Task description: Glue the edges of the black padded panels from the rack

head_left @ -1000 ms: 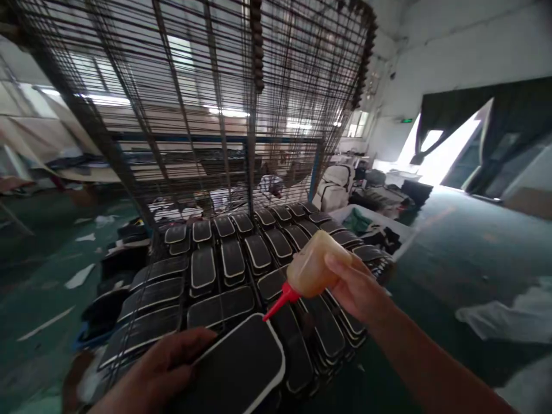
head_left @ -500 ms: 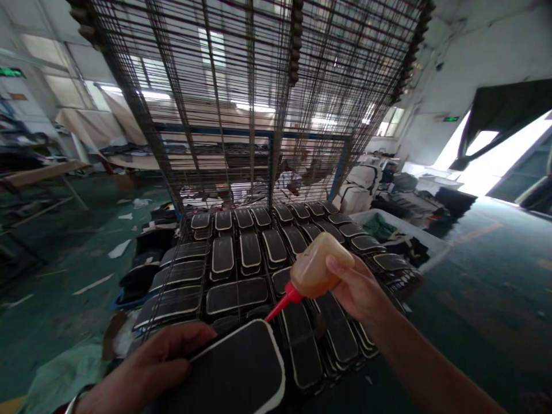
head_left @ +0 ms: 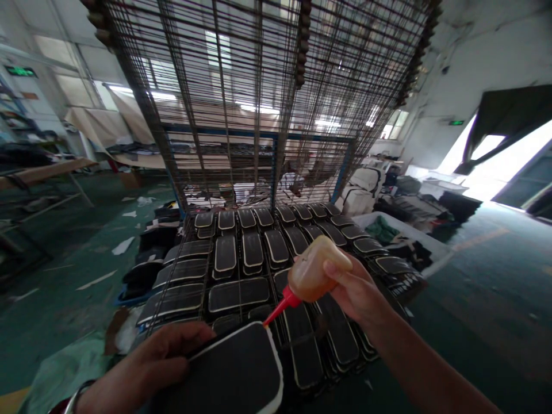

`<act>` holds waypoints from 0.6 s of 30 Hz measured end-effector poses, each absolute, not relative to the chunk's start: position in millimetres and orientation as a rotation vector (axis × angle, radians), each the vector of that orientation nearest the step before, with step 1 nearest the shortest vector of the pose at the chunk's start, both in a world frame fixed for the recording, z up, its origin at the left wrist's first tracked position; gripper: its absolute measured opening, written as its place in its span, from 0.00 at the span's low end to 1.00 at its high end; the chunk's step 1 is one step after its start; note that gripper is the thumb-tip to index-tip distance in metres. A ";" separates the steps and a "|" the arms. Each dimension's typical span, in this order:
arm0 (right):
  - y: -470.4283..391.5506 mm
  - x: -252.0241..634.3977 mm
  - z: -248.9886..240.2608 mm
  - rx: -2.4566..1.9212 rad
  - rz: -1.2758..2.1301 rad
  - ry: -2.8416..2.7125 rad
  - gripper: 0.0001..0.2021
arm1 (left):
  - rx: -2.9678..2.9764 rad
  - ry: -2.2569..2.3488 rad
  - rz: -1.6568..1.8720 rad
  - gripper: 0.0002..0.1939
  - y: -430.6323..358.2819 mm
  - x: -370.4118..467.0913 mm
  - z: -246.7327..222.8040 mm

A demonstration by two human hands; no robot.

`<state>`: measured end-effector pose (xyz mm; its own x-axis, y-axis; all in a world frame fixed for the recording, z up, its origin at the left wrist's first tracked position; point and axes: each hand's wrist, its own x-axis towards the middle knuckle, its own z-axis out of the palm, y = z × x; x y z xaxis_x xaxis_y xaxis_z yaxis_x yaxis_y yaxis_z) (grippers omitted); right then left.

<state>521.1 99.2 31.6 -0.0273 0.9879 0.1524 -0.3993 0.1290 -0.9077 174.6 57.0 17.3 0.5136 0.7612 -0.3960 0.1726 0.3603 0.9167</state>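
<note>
In my right hand is a translucent squeeze bottle, tilted downward, with amber liquid inside and a red pointed nozzle. The nozzle tip meets the pale edge of a dark rounded panel at its far right corner. My left hand grips that panel along its left side, thumb on top and fingers at the far edge. A whitish border runs along the panel's rim. The panel's near part is cut off by the bottom of the view.
Many similar dark panels with pale borders lie in rows on a wire rack just beyond my hands. Tall wire shelves tilt up behind them. A white bin holding dark and green cloth stands at right. Scraps litter the green floor.
The nozzle tip has shifted very slightly left and down along the panel's corner. Both hands keep their holds, and the background has moved a little to the right as the camera turned.
</note>
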 end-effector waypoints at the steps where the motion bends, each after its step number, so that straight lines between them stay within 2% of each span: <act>1: 98.2 521.3 31.7 -0.773 1.312 -1.014 0.21 | 1.158 0.996 0.478 0.17 56.0 174.9 17.6; 18: 73.2 528.1 26.1 -0.778 1.301 -0.952 0.22 | 0.999 0.983 0.584 0.17 51.5 160.1 4.7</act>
